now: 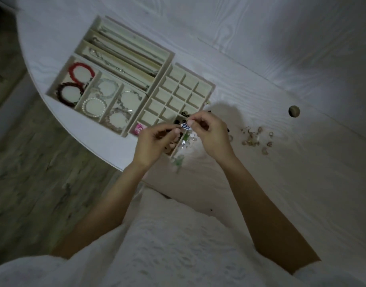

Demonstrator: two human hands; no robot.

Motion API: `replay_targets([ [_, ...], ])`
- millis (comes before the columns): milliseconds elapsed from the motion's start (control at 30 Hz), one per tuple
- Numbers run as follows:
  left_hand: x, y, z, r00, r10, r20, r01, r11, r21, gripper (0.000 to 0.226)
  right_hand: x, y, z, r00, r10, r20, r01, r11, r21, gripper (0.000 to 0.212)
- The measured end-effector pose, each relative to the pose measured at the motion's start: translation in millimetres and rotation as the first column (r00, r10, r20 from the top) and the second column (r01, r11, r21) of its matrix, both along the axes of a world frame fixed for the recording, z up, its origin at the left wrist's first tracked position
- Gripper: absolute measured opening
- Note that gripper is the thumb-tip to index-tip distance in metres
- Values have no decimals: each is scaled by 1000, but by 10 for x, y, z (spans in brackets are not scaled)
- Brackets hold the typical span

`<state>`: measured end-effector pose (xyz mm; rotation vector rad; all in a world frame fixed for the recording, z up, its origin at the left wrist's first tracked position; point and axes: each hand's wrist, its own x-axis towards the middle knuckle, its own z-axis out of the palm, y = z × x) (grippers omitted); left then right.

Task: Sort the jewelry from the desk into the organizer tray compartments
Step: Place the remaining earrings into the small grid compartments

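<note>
A small blue-and-white earring is pinched between the fingertips of my left hand and my right hand, just above the near corner of the grid tray. That cream tray has many small square compartments; a pink piece, dark pieces and pale green pieces lie in its near cells. A pile of small pale earrings lies loose on the desk to the right of my right hand.
The bracelet tray at left holds red, dark red, pearl and clear bracelets. The long-slot tray behind it holds chains. The desk's curved edge runs near my left wrist. A round cable hole sits at right.
</note>
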<state>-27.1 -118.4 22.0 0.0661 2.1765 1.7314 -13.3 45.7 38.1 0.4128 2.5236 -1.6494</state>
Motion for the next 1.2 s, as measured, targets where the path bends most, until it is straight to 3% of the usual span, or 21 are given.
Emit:
replay_targets([
  [300, -223, -423, -190, 994, 29, -101, -56, 960, -276, 21, -305, -459, -295, 988, 156, 8, -155, 971, 182, 8],
  [433, -223, -481, -134, 972, -42, -230, -72, 883, -463, 28, -317, -440, -315, 991, 137, 10, -134, 953, 273, 17],
  [567, -195, -668, -152, 949, -52, -312, -135, 826, -548, 28, -316, -317, -346, 990, 141, 8, -135, 928, 348, 20],
  [767, -197, -713, -346, 846, -340, -411, -68, 695, -716, 21, -268, -424, -381, 930, 364, -48, -262, 748, 609, 10],
  [867, -184, -655, -364, 812, -450, -371, -3, 633, -774, 29, -227, -507, -437, 914, 406, -8, -281, 646, 710, 19],
  [1000, -185, -608, -348, 818, -504, -277, 45, 536, -843, 38, -219, -581, -469, 924, 381, 36, -271, 585, 765, 26],
  [1200, -244, -552, -328, 782, -561, -272, 64, 505, -861, 41, -224, -614, -453, 907, 420, 21, -310, 635, 707, 20],
])
